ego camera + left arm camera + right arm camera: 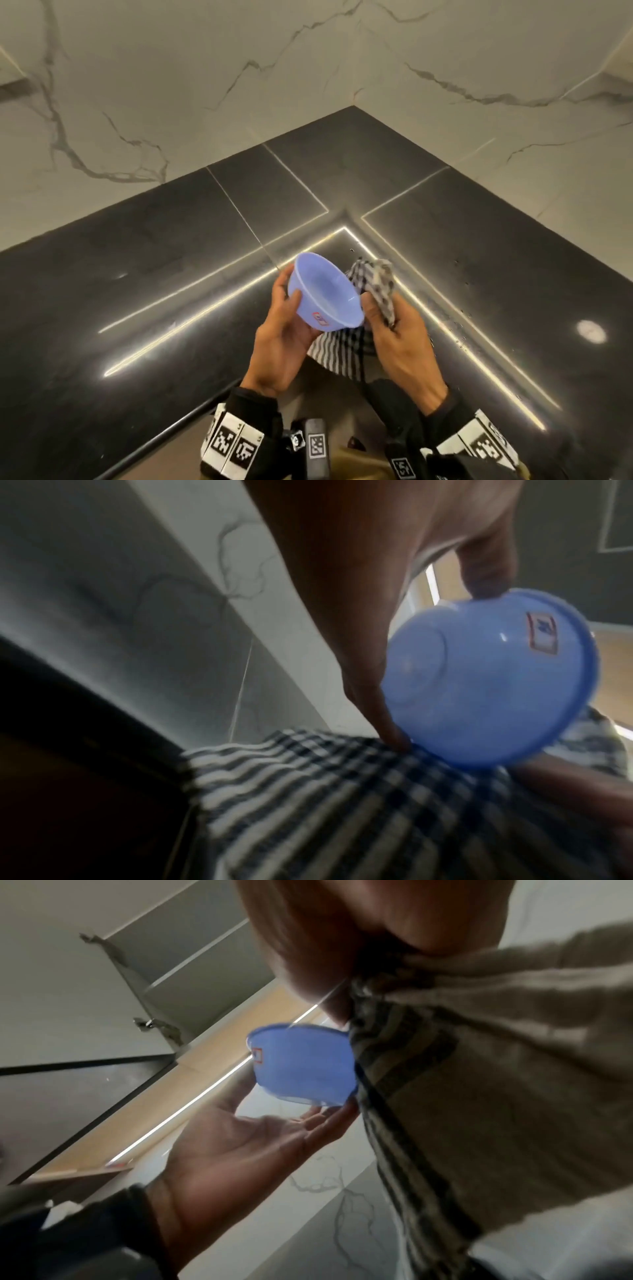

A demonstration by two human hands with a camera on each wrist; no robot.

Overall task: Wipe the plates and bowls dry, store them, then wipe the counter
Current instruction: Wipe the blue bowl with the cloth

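Observation:
A small blue plastic bowl with a sticker on its side is held above the dark counter, tilted with its opening facing up and right. My left hand grips it, thumb on the rim and fingers under the base. The left wrist view shows the bowl from below, and it appears again as the bowl in the right wrist view. My right hand clutches a bunched checked dish cloth just right of the bowl. Part of the cloth hangs below the bowl.
The black stone counter forms an L-shaped corner against marble walls. Water droplets lie on its right side. In the right wrist view an open wall cabinet with shelves hangs overhead. The counter's front edge is near my body.

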